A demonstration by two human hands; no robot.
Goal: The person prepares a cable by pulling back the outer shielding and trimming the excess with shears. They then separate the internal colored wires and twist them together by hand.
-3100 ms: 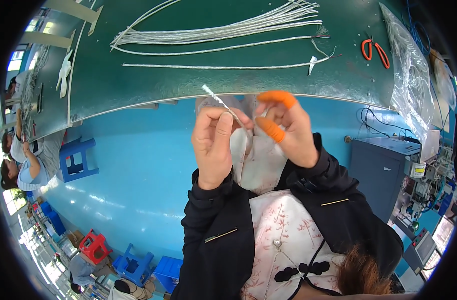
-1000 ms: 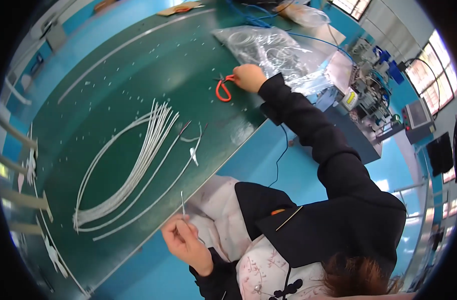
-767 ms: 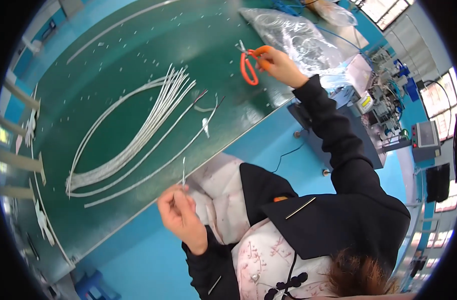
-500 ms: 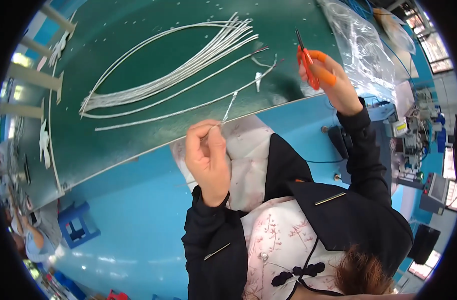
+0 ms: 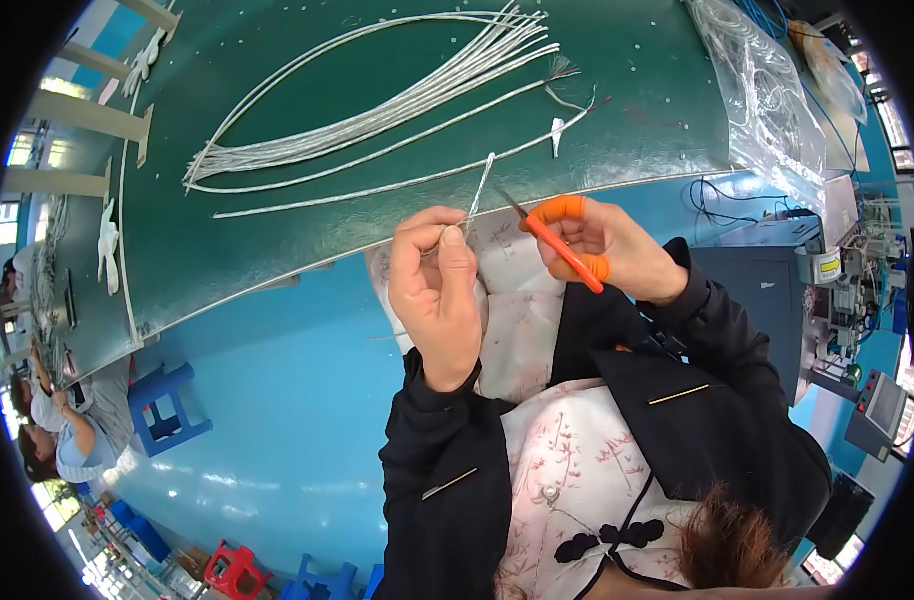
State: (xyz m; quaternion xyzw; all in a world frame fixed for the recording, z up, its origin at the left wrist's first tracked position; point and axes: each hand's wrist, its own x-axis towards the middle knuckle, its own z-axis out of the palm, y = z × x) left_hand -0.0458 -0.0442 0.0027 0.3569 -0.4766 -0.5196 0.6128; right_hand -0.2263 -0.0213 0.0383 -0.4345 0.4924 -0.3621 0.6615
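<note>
Above my lap, at the table's near edge, my left hand [image 5: 439,300] pinches a thin, silvery-white cable [image 5: 481,188] between thumb and fingers. Its loose end sticks up past the fingertips. Just right of it, my right hand [image 5: 632,250], with orange covers on some fingers, grips slim red-handled snips [image 5: 567,258]. Their dark tip points up-left, close to the cable; whether they touch I cannot tell. On the green table [image 5: 307,240] lie a bundle of white cables [image 5: 327,135] and separate cables nearer me. A small white scrap [image 5: 557,138] rests by their frayed ends.
Clear plastic bags [image 5: 767,100] lie at the table's right end. White gloves [image 5: 108,246] are at the left, beside pale uprights [image 5: 87,115]. A blue stool [image 5: 167,410] stands on the floor at left, near other people [image 5: 87,430]. Equipment [image 5: 877,415] is at right.
My right hand has brought the snips down and left from over the table to beside the cable in my left hand. The left hand keeps its pinch.
</note>
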